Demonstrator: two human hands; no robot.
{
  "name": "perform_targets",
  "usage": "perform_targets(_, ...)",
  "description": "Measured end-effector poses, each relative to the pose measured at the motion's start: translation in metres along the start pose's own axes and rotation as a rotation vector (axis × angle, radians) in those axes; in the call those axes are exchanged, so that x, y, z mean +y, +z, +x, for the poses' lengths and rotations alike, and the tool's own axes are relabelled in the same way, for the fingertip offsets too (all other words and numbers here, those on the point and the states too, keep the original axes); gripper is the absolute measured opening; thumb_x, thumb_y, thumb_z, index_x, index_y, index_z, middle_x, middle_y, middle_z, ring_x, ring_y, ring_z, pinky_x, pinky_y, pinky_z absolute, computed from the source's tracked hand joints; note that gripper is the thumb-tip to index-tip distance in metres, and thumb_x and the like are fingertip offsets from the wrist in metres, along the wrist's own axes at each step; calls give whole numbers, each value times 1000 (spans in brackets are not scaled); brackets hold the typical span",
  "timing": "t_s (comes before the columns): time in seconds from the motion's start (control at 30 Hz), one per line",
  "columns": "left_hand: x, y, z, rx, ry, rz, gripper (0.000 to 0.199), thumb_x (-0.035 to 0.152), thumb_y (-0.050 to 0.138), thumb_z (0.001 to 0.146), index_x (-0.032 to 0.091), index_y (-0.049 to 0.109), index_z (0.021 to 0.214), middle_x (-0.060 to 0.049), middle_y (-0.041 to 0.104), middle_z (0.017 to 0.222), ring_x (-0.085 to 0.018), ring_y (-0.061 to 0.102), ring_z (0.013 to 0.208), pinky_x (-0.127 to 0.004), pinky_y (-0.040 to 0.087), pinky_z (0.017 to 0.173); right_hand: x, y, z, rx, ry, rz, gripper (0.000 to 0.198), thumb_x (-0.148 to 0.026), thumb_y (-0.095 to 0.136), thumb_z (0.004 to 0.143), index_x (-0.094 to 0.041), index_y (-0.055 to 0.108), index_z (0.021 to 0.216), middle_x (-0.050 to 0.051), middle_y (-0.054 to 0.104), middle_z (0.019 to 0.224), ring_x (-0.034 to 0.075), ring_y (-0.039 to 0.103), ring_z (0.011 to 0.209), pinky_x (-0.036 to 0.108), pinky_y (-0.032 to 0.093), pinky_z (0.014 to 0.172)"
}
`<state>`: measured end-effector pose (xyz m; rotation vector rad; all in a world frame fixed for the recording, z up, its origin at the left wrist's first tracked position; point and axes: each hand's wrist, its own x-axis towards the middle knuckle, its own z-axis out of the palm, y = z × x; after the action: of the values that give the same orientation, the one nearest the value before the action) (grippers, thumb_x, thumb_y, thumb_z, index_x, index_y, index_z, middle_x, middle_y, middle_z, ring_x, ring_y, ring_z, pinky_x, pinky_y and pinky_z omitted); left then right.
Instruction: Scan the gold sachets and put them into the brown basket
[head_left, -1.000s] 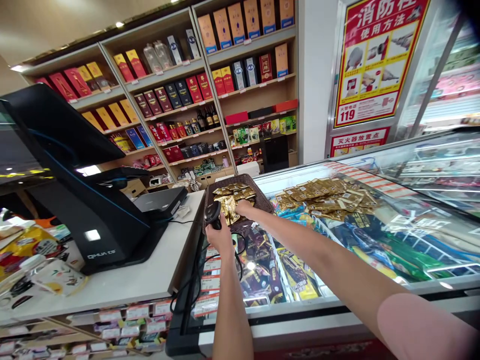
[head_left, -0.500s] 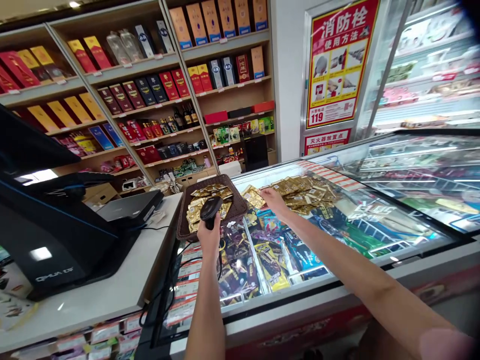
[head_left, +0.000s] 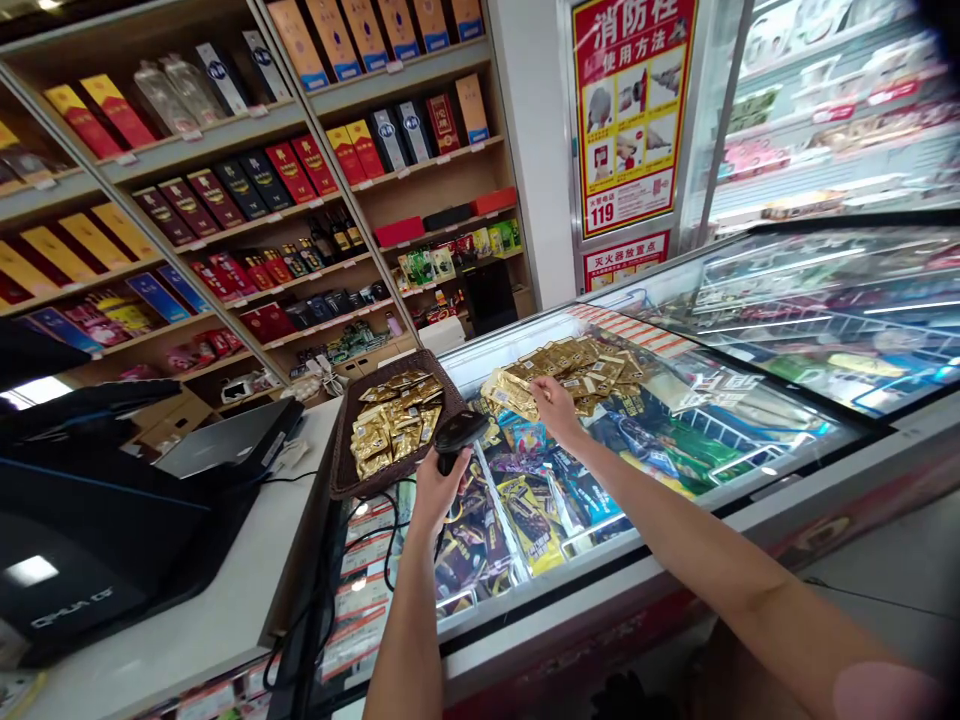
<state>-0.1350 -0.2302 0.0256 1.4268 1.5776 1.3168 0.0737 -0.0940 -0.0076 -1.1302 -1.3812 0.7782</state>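
Nearest us: freezer (head_left: 540,627). Over its glass, our L hand (head_left: 439,487) grips the blk scanner (head_left: 459,430). Basket (head_left: 343,468) w/ gold pkts (head_left: 394,425) sits farther, to L. On R, our R hand (head_left: 555,405) pinches a gold sachet (head_left: 508,392) by the gold pile (head_left: 592,362). Far L: stocked shelves (head_left: 187,240).

And the right hand (head_left: 556,410) is out of the basket (head_left: 346,484) now, across the glass with a gold packet (head_left: 511,391) pinched in its fingers, carried further right than half a second ago, up against the heap of gold packets (head_left: 604,365)! Over on the left hand (head_left: 437,492), the black scanner (head_left: 460,430) has swung from above the basket to its right-hand edge, its head turned towards that packet.
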Motion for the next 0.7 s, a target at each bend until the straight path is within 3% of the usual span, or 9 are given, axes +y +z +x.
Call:
perform_targets(0.17, 4, -1, -1, 24, 11, -21, 45, 58, 69, 78, 16, 60, 88, 6, 53, 50, -10, 48, 43, -21, 36, 45, 1, 1, -1, -5, -31, -13, 31, -48, 43, 92, -21, 58, 94, 8, 69, 93, 18, 55, 64, 29, 37, 60)
perform_targets(0.7, 1, 0, -1, 3, 22, -37, 43, 57, 70, 78, 16, 60, 86, 5, 55, 52, -9, 48, 44, -20, 36, 44, 5, 1, -1, -1, 34, -153, 28, -39, 42, 95, -20, 62, 99, 6, 69, 86, 18, 58, 64, 29, 41, 63)
